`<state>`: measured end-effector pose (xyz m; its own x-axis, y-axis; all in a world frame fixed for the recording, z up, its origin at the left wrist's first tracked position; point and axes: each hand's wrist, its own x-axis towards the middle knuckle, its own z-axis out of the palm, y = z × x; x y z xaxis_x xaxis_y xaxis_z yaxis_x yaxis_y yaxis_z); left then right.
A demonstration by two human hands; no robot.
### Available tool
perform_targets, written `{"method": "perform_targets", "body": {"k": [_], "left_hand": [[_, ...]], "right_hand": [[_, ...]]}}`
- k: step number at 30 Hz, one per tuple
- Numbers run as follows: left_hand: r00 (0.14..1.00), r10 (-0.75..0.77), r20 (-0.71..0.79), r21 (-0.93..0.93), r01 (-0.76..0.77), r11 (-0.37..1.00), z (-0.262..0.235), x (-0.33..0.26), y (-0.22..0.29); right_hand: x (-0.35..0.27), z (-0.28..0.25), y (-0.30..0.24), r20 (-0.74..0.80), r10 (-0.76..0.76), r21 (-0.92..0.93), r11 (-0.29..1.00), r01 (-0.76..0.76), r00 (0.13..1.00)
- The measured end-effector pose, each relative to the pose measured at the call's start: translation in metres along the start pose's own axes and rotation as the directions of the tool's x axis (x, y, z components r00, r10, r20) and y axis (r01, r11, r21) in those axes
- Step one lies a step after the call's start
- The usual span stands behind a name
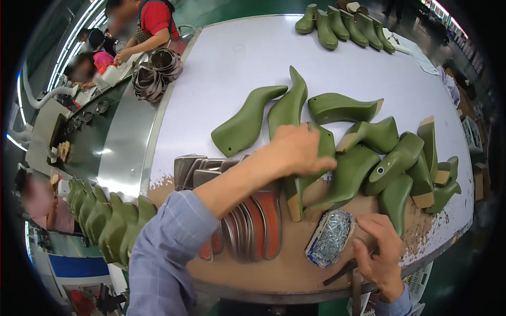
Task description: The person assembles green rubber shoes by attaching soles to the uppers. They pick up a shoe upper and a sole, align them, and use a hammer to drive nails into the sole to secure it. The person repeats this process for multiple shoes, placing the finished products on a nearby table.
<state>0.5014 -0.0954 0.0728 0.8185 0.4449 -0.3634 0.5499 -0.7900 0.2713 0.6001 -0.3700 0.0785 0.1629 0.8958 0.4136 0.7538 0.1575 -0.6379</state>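
My left hand (pixel 301 150) reaches across to the middle of the table, its fingers curled over a green shoe last (pixel 325 141) and its thumb pointing right. The hand hides part of that last. More green lasts lie around it, among them one (pixel 289 105) just beyond the fingers and another (pixel 350 176) to the right. My right hand (pixel 380 250) hovers near the front edge, thumb and fingers apart, beside an open box of metal nails (pixel 331 239). Close to it is a dark tool with a brown handle (pixel 356 292), partly over the edge.
Under my left forearm are stacked metal-rimmed sole-shaped plates (pixel 255 226), some with reddish faces. A row of green lasts (pixel 108 221) stands at the left, and several more (pixel 342 26) at the far edge. Metal strip coils (pixel 155 73) sit on the side bench, where other people work.
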Motion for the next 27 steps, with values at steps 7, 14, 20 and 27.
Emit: {"method": "perform_targets", "body": {"k": [7, 14, 20, 27], "left_hand": [[0.995, 0.099, -0.029, 0.249, -0.089, 0.965, 0.047, -0.033, 0.023], [0.960, 0.150, -0.236, -0.122, -0.183, 0.976, 0.099, -0.061, 0.062], [0.758, -0.153, -0.633, -0.411, -0.162, 0.897, 0.143, -0.076, 0.089], [0.701, -0.355, -0.618, -0.785, -0.526, 0.327, 0.161, -0.164, 0.080]], "right_hand": [[-0.107, -0.012, -0.011, -0.037, 0.067, -0.102, 0.992, -0.071, 0.997], [-0.228, -0.011, -0.064, -0.039, 0.192, 0.069, 0.980, -0.189, 0.981], [-0.316, -0.022, -0.123, -0.096, 0.475, 0.260, 0.860, -0.439, 0.875], [-0.350, -0.024, -0.119, -0.084, 0.641, 0.741, 0.552, -0.383, 0.763]]}}
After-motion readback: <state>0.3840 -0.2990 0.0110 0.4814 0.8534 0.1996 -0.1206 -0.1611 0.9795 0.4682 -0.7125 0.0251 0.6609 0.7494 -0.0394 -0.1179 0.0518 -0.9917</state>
